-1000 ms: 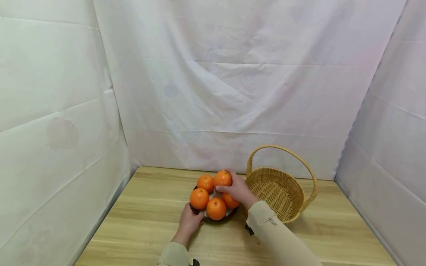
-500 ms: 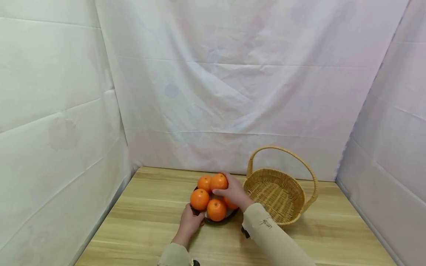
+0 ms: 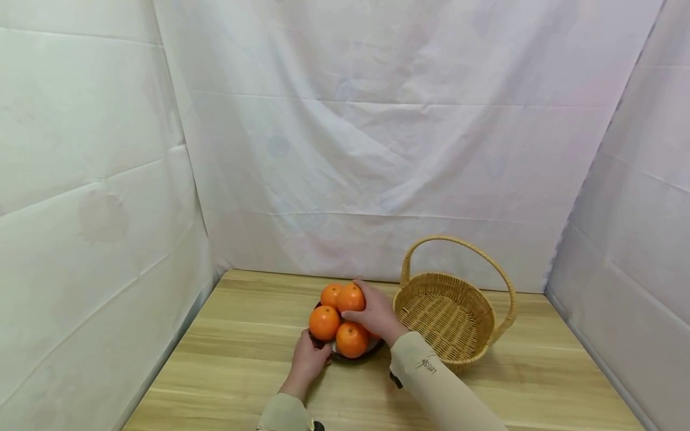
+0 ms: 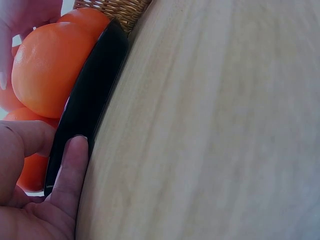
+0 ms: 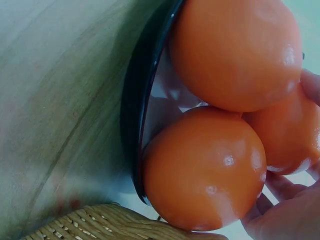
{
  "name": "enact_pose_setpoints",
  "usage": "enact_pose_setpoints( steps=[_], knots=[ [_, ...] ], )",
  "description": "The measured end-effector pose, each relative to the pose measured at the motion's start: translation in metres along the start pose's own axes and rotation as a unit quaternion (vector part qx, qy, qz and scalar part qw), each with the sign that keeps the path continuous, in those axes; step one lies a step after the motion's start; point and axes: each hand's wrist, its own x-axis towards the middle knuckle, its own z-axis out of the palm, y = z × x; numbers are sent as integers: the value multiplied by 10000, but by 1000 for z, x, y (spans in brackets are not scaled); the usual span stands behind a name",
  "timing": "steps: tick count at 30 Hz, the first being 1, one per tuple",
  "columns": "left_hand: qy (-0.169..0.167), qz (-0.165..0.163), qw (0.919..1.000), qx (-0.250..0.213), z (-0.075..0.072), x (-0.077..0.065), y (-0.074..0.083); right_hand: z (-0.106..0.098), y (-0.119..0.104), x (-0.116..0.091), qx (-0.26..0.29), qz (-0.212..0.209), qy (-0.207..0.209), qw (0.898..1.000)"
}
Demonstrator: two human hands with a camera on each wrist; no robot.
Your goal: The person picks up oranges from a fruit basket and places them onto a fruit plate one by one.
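Several oranges sit on a round plate with a dark outside (image 3: 353, 360) and a white inside. My left hand (image 3: 307, 359) grips the plate's near left rim. In the left wrist view, its finger and thumb pinch the dark wall (image 4: 95, 85). My right hand (image 3: 380, 311) holds one orange (image 3: 351, 297) at the back of the plate, its fingers and thumb around the fruit. The left orange (image 3: 324, 323), the front orange (image 3: 352, 340) and the back orange (image 3: 330, 294) crowd close. Another orange (image 5: 205, 170) at the right lies mostly behind my right hand in the head view.
A wicker basket (image 3: 487, 344) with a tall arched handle stands just right of the plate, with nothing visible inside. The wooden table (image 3: 215, 371) is bounded by white cloth walls at the back and both sides.
My right hand has moved left and slightly toward me with the held orange, over the middle of the plate. It now covers more of the right orange. My left hand has stayed on the rim.
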Motion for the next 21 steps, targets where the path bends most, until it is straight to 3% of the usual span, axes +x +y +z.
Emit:
enact_pose_setpoints(
  steps=[7,21],
  knots=[
    [-5,17,10000,22,0,0,1,5,0,-3,-512,-26,79,9987],
    [-3,22,10000,-42,0,1,0,6,-4,-8,-736,-32,52,9973]
  ],
)
